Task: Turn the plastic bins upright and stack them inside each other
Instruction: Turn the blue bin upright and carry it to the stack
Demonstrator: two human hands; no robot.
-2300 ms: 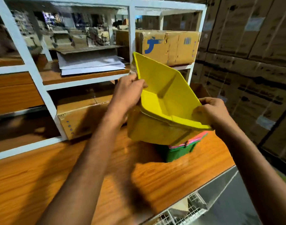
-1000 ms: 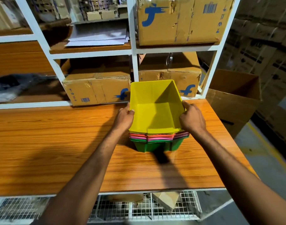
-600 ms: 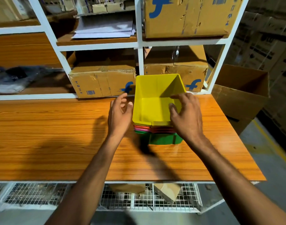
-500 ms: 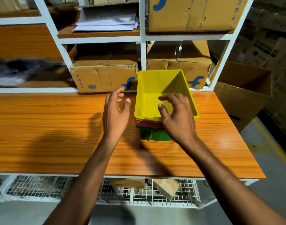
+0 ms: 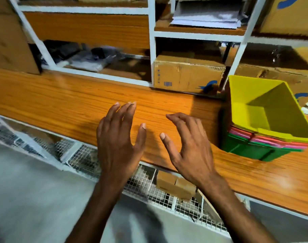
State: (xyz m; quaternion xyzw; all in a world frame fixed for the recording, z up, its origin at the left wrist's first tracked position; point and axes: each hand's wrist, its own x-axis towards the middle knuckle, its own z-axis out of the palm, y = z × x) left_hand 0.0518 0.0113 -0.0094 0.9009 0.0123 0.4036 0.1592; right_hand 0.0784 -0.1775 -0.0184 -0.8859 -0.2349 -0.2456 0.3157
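Fingers of left hand [image 5: 118,142] and right hand [image 5: 190,146] spread, holding nothing, above table [image 5: 62,102]. Yellow bin [image 5: 265,109] upright, nested atop bin stack [image 5: 254,146] far right. Stacking looks complete.

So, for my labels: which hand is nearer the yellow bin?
Right. The right hand hovers left of the yellow bin, apart from it; the left hand is farther left.

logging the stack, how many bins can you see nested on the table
4 at least, all in one stack at the right end of the table: a yellow bin on top, then a red rim, a pink rim, and a green bin at the bottom. The close-packed rims may hide more.
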